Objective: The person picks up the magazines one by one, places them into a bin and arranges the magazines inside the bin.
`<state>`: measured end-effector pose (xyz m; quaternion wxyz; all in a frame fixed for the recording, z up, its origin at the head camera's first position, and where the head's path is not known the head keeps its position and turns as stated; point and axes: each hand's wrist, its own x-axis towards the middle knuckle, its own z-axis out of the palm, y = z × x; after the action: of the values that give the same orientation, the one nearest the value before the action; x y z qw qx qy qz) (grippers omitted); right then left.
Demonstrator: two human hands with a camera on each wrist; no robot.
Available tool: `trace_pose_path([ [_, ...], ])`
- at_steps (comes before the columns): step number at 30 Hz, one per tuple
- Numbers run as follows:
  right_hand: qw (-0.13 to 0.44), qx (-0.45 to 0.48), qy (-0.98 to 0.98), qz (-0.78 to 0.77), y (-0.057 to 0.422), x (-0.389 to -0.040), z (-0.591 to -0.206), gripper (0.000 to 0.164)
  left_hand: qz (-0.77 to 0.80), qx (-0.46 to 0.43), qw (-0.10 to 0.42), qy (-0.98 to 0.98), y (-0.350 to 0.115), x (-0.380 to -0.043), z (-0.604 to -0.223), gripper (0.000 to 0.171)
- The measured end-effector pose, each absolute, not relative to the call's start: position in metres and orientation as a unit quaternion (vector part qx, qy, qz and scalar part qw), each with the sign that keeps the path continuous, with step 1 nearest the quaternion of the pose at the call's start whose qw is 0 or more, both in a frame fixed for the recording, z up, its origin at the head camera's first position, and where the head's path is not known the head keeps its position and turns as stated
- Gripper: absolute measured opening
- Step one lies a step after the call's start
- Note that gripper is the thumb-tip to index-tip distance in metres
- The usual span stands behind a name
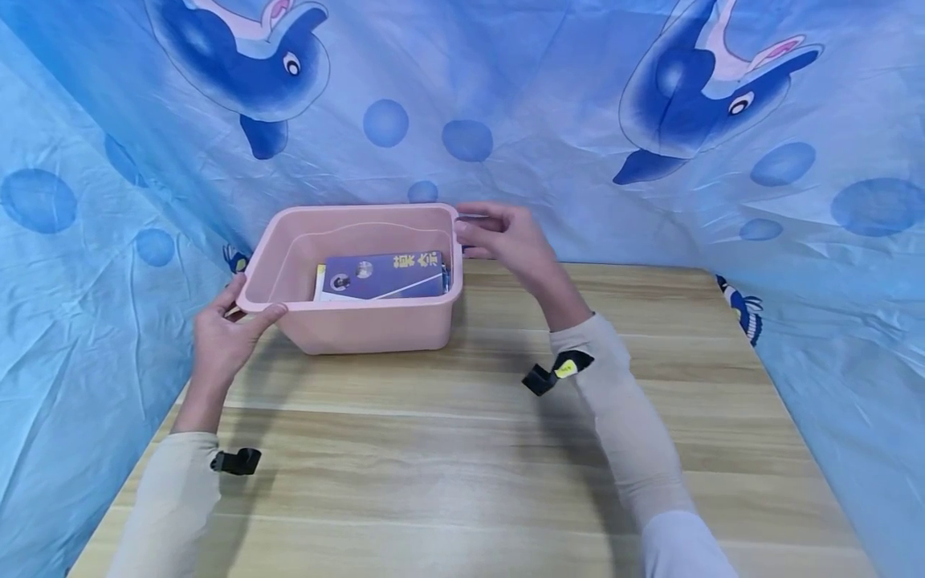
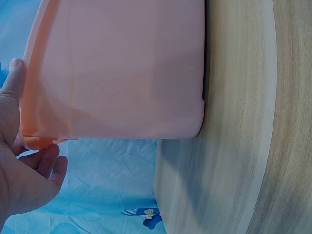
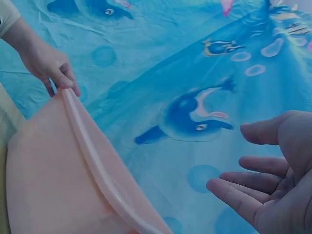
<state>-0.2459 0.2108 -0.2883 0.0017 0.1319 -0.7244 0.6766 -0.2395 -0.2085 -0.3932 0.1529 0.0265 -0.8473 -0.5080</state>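
A pink plastic bin (image 1: 367, 329) stands at the back left of the wooden table. Inside lies a purple book or box (image 1: 383, 275) with yellow characters, on top of other flat items that are mostly hidden. My left hand (image 1: 226, 335) holds the bin's near left corner, thumb along the rim and fingers beneath it; the left wrist view shows those fingers (image 2: 48, 165) curled at the corner. At the far right corner, my right hand (image 1: 509, 237) is beside the rim. In the right wrist view its fingers (image 3: 239, 197) are spread, apart from the bin wall (image 3: 44, 170).
Blue dolphin-print cloth (image 1: 549, 160) hangs behind the table and along both sides. The wooden tabletop (image 1: 433, 457) stretches in front of the bin and to its right. A black strap mount (image 1: 552, 375) sticks out from the right sleeve, another (image 1: 237, 461) from the left.
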Motion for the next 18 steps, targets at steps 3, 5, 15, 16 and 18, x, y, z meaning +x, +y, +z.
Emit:
trace_pose_path([
  [3,0.035,0.132,-0.726,0.674,0.231,-0.236,-0.290,0.047,-0.504,0.023,0.154,-0.850,-0.209,-0.241,-0.393,0.081],
  [5,0.058,0.129,-0.725,0.674,0.245,-0.229,-0.292,0.048,-0.497,0.017,0.153,-0.854,-0.209,-0.242,-0.393,0.082],
  [15,0.158,0.080,-0.786,0.592,0.318,-0.193,-0.310,0.052,-0.394,-0.027,0.160,-0.905,-0.207,-0.238,-0.382,0.098],
  [16,0.168,0.073,-0.797,0.576,0.325,-0.189,-0.312,0.051,-0.381,-0.034,0.168,-0.909,-0.205,-0.236,-0.380,0.098],
  [18,0.183,0.055,-0.823,0.535,0.335,-0.180,-0.315,0.052,-0.357,-0.063,0.197,-0.911,-0.199,-0.233,-0.375,0.095],
])
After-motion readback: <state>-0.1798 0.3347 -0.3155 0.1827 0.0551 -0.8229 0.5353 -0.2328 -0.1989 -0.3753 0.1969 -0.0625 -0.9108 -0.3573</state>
